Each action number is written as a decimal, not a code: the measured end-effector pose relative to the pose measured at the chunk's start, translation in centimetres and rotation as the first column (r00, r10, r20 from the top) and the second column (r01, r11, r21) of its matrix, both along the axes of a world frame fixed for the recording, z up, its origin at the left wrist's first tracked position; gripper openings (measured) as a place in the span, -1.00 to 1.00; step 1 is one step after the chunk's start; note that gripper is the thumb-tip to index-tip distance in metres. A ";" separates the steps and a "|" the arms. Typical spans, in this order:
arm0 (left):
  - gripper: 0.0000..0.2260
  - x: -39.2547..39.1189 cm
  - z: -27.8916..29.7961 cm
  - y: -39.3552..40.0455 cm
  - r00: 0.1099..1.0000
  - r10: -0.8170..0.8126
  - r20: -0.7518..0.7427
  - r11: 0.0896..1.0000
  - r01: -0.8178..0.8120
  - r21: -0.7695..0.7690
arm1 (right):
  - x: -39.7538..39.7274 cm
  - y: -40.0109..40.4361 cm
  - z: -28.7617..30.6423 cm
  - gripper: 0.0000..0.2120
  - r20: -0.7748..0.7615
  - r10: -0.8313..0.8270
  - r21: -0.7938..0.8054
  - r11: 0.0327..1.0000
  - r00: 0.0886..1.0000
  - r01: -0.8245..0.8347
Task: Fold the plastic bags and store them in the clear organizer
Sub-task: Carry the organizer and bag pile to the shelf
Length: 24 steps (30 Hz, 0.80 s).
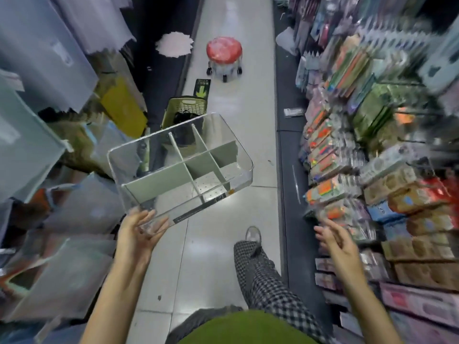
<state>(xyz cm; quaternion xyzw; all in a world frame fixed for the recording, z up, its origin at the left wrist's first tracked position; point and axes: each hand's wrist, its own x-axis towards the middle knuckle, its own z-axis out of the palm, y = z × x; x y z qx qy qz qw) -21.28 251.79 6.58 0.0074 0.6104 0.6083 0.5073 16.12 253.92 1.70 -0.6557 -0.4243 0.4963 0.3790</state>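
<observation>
The left hand grips the near corner of the clear organizer, whose long axis runs away rightward; the right hand hangs open, apart.

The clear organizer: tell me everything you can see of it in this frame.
The organizer is a clear, hard-looking plastic box with rounded corners and an open top. Pale grey-green dividers split it into compartments, all of which look empty. A dark label strip runs along its near wall. It is held tilted in the air above the aisle floor. Only the left hand touches it, fingers around its near corner; the right hand is apart from it.
</observation>
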 end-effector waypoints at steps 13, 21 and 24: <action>-0.86 -4.0 1.3 32.0 0.974 0.226 0.007 0.974 -0.226 0.009 | -8.3 47.0 4.3 -0.78 0.032 0.317 0.108 0.942 0.948 -0.319; -0.79 -11.0 0.5 55.3 0.968 0.250 -0.009 0.968 -0.250 -0.011 | -14.9 69.6 4.3 -0.76 0.059 0.278 0.087 0.955 0.959 -0.283; -0.80 -13.0 1.4 64.5 0.977 0.209 -0.033 0.978 -0.210 -0.005 | -16.1 76.9 5.2 -0.70 0.065 0.263 0.074 0.961 0.962 -0.268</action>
